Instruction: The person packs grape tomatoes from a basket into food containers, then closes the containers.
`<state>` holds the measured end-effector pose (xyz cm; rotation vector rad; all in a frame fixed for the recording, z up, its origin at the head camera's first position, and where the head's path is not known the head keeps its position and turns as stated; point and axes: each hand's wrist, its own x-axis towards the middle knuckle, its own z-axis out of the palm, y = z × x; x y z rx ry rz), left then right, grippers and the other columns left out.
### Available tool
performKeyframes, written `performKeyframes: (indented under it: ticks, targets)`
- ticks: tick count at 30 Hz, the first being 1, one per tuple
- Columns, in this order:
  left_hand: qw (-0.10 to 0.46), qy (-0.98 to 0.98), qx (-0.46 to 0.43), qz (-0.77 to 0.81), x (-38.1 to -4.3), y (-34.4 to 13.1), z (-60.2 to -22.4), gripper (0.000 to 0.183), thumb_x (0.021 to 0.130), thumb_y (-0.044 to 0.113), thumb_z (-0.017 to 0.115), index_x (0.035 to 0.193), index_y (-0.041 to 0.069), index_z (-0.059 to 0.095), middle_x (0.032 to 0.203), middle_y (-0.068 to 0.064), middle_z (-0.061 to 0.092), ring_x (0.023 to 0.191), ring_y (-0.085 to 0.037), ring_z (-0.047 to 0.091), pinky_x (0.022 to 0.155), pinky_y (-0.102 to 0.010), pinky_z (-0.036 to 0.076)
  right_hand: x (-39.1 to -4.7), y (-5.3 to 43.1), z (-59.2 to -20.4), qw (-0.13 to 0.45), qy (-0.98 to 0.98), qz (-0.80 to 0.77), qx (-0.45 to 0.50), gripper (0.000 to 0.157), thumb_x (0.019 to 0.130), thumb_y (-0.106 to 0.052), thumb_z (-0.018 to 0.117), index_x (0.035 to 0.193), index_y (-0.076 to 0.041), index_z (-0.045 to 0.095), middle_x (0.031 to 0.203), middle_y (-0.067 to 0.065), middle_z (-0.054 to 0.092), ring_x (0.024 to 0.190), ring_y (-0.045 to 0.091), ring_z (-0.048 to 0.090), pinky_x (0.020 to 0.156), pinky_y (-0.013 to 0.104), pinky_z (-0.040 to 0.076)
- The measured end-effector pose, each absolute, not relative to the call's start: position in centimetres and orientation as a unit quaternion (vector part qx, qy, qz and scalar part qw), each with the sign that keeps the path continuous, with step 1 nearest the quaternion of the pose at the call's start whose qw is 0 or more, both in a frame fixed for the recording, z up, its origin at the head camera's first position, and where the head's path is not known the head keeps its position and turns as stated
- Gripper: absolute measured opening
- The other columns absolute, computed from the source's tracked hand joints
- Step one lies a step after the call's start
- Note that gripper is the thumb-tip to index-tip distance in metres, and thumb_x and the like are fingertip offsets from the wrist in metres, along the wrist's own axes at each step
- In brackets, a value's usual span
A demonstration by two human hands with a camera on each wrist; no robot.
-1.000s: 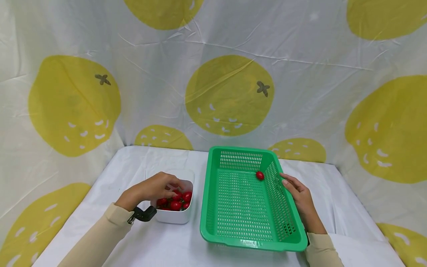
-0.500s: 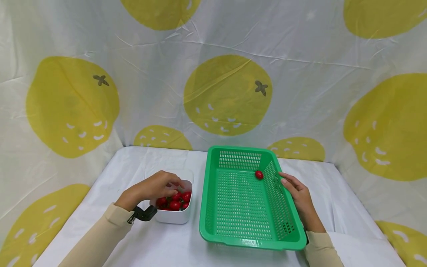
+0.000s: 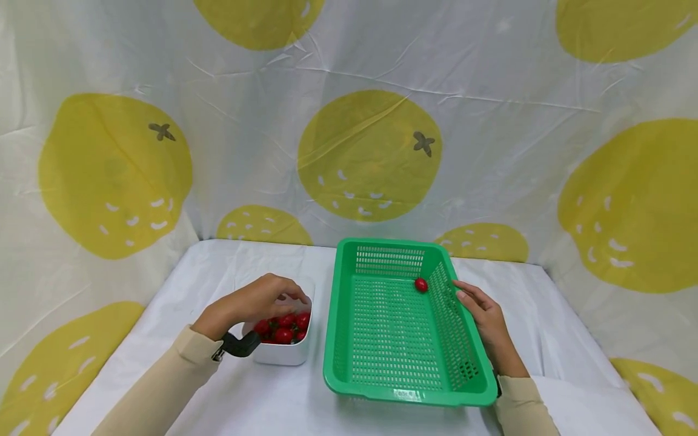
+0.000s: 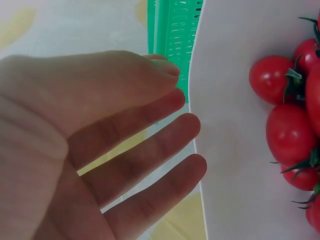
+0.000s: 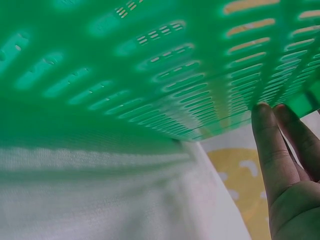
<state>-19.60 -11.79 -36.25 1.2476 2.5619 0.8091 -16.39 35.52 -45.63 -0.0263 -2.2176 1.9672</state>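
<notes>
My left hand is over the white container, which holds several red cherry tomatoes with green stems. In the left wrist view its fingers are extended beside the container's rim, thumb close to the index finger, and no tomato shows between them. My right hand touches the right side of the green basket with straight fingers. In the right wrist view two fingertips rest at the basket's slotted outer wall. A single cherry tomato lies in the basket's far right corner.
A white cloth covers the table. Behind it hangs a white curtain with large yellow fruit prints, which also runs along both sides. The basket stands a short way to the right of the container.
My left hand has risen slightly and shifted a little right over the tomatoes. The right hand stays at the basket's side. The whole head view has shifted slightly.
</notes>
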Motion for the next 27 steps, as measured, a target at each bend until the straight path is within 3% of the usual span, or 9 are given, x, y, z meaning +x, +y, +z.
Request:
performKeyframes:
  ticks: [12, 23, 27]
  targets:
    - [0.069, 0.861, 0.444, 0.239, -20.4, -9.9, -34.4, 0.022, 0.090, 0.010, 0.066, 0.110, 0.017, 0.071, 0.109, 0.004, 0.069, 0.103, -0.016, 0.063, 0.090, -0.040, 0.051, -16.6, 35.6, -45.5, 0.090, -0.740, 0.666, -0.013, 0.045, 0.096, -0.032, 0.060, 0.136, -0.013, 0.056, 0.113, -0.011, 0.066, 0.088, 0.010, 0.067, 0.068, 0.029, 0.057]
    - [0.054, 0.843, 0.492, 0.212, -21.6, -6.6, -31.8, 0.022, 0.090, 0.005, 0.064, 0.111, 0.009, 0.071, 0.111, 0.000, 0.069, 0.102, -0.020, 0.065, 0.087, -0.035, 0.052, -16.4, 35.5, -45.4, 0.088, -0.738, 0.669, -0.016, 0.044, 0.096, -0.031, 0.059, 0.136, -0.012, 0.056, 0.112, -0.010, 0.066, 0.088, 0.010, 0.067, 0.068, 0.030, 0.057]
    - [0.053, 0.835, 0.506, 0.209, -22.3, -5.1, -31.1, 0.022, 0.092, 0.006, 0.061, 0.110, 0.011, 0.071, 0.110, -0.002, 0.069, 0.102, -0.020, 0.064, 0.087, -0.034, 0.052, -16.3, 35.4, -45.4, 0.084, -0.738, 0.670, -0.019, 0.044, 0.096, -0.031, 0.059, 0.136, -0.012, 0.055, 0.112, -0.010, 0.066, 0.088, 0.010, 0.067, 0.068, 0.030, 0.057]
